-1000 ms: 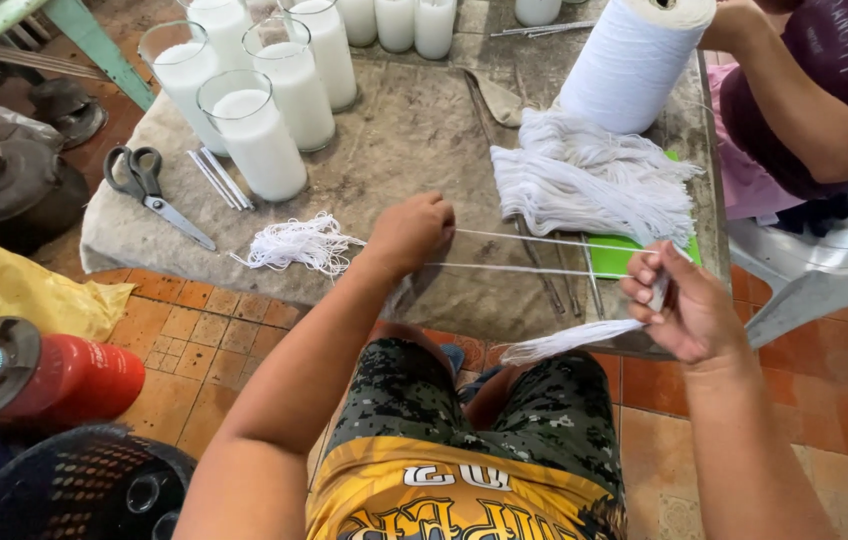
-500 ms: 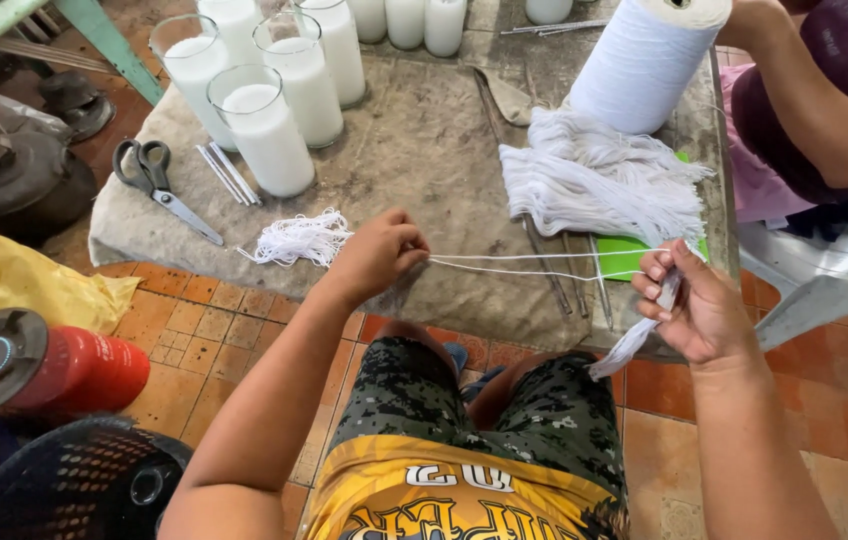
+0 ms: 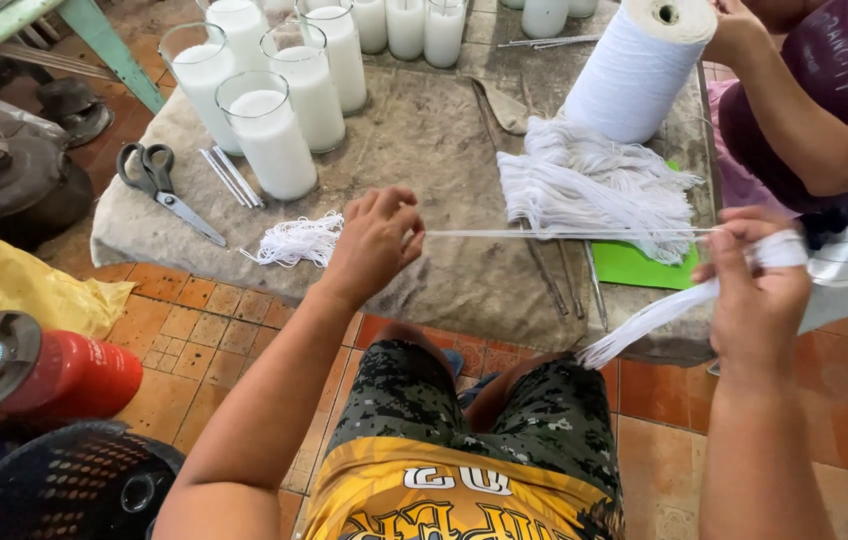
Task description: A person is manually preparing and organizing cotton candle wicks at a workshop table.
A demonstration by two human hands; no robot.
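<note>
My left hand (image 3: 376, 240) pinches one end of a white string (image 3: 564, 234) stretched taut across the grey work mat (image 3: 414, 130). Over the table's right edge, my right hand (image 3: 759, 290) grips a bundle of white strings (image 3: 644, 322) whose loose ends hang down and to the left. A small heap of cut strings (image 3: 294, 240) lies just left of my left hand. A larger pile of white strings (image 3: 584, 185) rests on a green board (image 3: 644, 268) below a big white spool (image 3: 637, 68).
Glass jars of white wax (image 3: 269, 140) stand at the mat's back left, with scissors (image 3: 159, 188) and thin white sticks (image 3: 229, 177) beside them. Another person's arm (image 3: 804, 110) reaches to the spool at right. A red canister (image 3: 39, 370) lies on the tiled floor.
My right hand has risen and moved right, turning its back to me and pulling the string tauter. My left hand lifted slightly and its fingers spread while still pinching the string.
</note>
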